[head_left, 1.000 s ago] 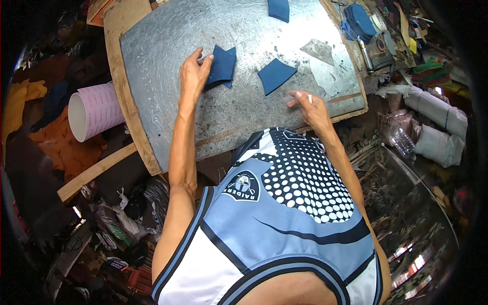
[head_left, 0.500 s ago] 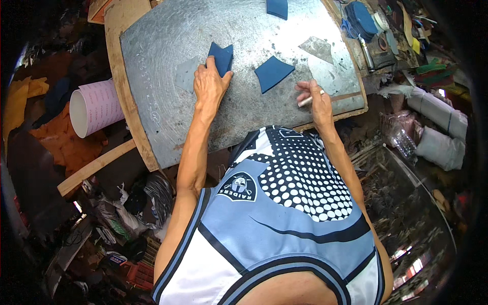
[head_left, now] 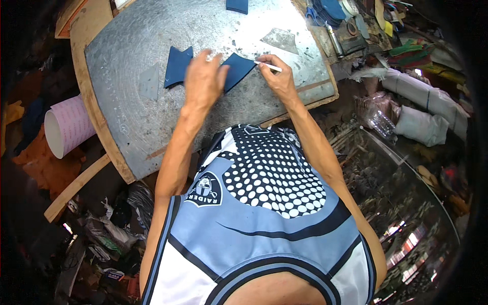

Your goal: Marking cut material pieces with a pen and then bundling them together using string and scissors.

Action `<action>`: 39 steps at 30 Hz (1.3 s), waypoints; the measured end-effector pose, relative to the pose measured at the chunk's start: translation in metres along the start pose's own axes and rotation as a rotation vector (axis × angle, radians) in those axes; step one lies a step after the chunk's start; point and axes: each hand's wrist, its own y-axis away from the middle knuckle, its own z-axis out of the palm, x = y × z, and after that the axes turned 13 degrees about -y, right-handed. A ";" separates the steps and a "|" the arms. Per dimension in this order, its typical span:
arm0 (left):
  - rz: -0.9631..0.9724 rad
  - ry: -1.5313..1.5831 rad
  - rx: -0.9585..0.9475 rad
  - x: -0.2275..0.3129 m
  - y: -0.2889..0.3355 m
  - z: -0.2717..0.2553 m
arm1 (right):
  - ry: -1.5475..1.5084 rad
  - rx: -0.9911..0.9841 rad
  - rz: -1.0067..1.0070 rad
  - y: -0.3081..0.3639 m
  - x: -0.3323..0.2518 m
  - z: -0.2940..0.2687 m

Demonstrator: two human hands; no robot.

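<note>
Two dark blue flat pieces with pointed corners lie side by side on the metal-topped table: a left piece (head_left: 176, 67) and a right piece (head_left: 239, 70). My left hand (head_left: 203, 84), smeared by motion, is over the gap between them, thumb apart from the fingers and nothing visibly held. It covers the inner edges of both pieces. In my right hand (head_left: 279, 80) a slim white pen (head_left: 269, 66) is pinched, its tip at the right corner of the right piece. A third blue piece (head_left: 237, 6) lies at the far edge of view.
A greyish template-like piece (head_left: 149, 81) and a similar one (head_left: 281, 40) lie on the metal tabletop (head_left: 162, 119). Blue scissors (head_left: 313, 16) and stacked blue pieces (head_left: 330, 11) are at the far right. A pinkish roll (head_left: 71, 124) stands left of the wooden table edge (head_left: 104, 127).
My left hand has left the left blue piece and moved right, toward the other one. My right hand has brought the pen to the right piece's corner. The whole view has shifted.
</note>
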 end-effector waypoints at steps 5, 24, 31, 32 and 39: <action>0.092 0.202 -0.250 0.033 -0.018 0.033 | 0.070 -0.024 0.020 0.001 0.005 0.003; 0.075 0.217 -0.252 0.027 -0.013 0.044 | -0.166 0.046 0.095 0.000 0.000 -0.004; 0.040 0.541 -0.189 0.017 -0.015 0.043 | 0.043 0.024 0.064 -0.001 0.008 0.004; 0.030 0.536 -0.211 0.017 -0.014 0.043 | 0.043 0.023 0.064 -0.001 0.008 0.004; 0.031 0.315 -0.214 0.027 -0.009 0.047 | 0.109 -0.074 0.065 -0.001 0.000 0.001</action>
